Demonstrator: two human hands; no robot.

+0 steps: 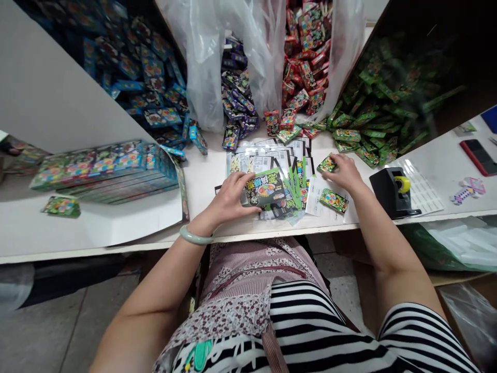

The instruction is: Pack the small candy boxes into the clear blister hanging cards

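My left hand [232,201], with a pale green bangle at its wrist, is closed on a printed plastic pouch [267,190] in black and green. Beneath that pouch lies a fanned pile of similar flat pouches [297,181] on the table. My right hand [345,172] pinches a small green candy box [326,163] just right of the pile. Another small green box [334,200] rests below it, beside a white printed sheet [315,197]. The undersides of my fingers are partly hidden.
Blue boxes [153,93], purple boxes [236,101], red boxes [310,72] and green boxes [365,124] are heaped at the back. Stacked boxes fill a carton [112,171] at left. A tape dispenser [392,192] and a phone [478,157] are at right.
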